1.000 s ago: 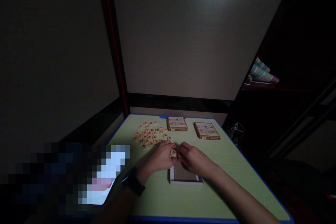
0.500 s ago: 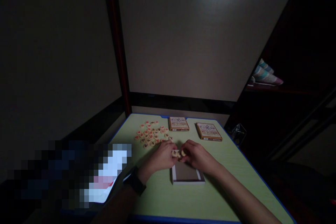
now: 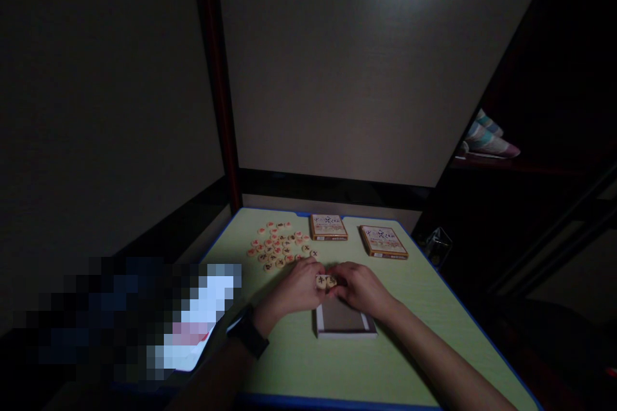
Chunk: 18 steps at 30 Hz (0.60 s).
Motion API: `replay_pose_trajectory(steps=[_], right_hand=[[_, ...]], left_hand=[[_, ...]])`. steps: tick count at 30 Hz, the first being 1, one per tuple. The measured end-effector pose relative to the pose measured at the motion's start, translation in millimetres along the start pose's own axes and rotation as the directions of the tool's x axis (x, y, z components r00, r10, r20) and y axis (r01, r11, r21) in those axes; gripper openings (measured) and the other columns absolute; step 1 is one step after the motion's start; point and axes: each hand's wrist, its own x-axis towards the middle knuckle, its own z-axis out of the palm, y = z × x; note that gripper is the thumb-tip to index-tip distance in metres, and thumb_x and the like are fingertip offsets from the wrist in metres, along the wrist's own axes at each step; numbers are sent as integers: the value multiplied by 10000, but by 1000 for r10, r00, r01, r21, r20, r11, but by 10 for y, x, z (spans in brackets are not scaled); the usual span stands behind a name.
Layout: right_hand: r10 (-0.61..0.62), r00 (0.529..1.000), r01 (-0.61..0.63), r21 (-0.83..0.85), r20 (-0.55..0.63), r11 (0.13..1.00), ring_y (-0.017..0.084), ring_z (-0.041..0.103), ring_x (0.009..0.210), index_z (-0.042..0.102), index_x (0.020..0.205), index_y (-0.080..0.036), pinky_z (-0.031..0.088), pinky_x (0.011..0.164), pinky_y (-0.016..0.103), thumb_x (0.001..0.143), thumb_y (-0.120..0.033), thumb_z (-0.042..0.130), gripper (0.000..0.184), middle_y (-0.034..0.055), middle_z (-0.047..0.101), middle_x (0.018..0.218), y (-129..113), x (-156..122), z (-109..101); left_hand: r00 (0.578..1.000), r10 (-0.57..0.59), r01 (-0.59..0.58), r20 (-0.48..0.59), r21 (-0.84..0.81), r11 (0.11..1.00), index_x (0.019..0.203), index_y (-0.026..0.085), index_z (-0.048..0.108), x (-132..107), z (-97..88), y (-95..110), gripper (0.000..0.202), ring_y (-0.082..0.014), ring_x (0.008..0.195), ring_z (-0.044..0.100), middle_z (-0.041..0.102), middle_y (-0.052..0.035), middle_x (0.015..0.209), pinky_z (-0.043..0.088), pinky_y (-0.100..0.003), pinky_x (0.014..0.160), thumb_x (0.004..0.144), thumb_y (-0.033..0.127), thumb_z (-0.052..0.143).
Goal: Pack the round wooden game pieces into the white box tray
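Observation:
In the head view, two pale round Chinese chess pieces [image 3: 321,282] with dark characters sit side by side between my hands. My left hand [image 3: 301,285] is closed, its fingers curled at the left piece. From the right, my right hand [image 3: 362,288] pinches the other piece, its thumb and fingertips close together. Both hands are over the far end of a shallow open box [image 3: 343,318] with a brown inside and white rim. My fingers hide that end of the box. Loose chess pieces [image 3: 276,247], marked red or black, are scattered beyond my left hand.
Two printed flat boxes lie at the table's far side: one box [image 3: 328,227] near the middle, another box [image 3: 384,241] farther right. A lit, pixelated screen [image 3: 202,321] is at left. The pale green table [image 3: 409,359] has a blue edge; a wall panel [image 3: 332,77] rises behind.
My right hand has moved slightly left and lowered, bringing its chess piece against the piece by my left hand. The second piece's face now shows. My left hand has stayed almost still.

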Motion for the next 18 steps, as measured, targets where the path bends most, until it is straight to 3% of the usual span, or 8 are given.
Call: replay_pose_trajectory(steps=[12, 15, 18], right_hand=[[81, 996, -80, -19, 31, 997, 223, 669, 767, 693, 1057, -208, 418, 658, 267, 829, -549, 652, 413, 73, 726, 847, -31, -10, -11], [94, 995, -94, 16, 16, 995, 227, 678, 759, 680, 1107, -208, 418, 643, 269, 824, -523, 666, 423, 72, 737, 860, -33, -45, -71], [119, 993, -117, 80, -23, 990, 204, 657, 657, 677, 1116, -191, 404, 597, 264, 858, -513, 621, 416, 47, 721, 741, 3, -28, -201]], left_hand=[[1000, -14, 14, 10, 9, 1000, 848, 176, 679, 3, 20, 1, 125, -210, 899, 633, 681, -60, 893, 489, -313, 875, 727, 200, 658], [1000, -21, 21, 23, 4, 1000, 852, 172, 676, 7, -34, 33, 184, -236, 960, 632, 686, -78, 928, 491, -321, 890, 721, 301, 690], [998, -60, 61, -34, 2, 998, 920, 181, 669, 14, -162, 59, 248, -241, 1012, 624, 694, -79, 1000, 488, -317, 894, 720, 328, 679]])
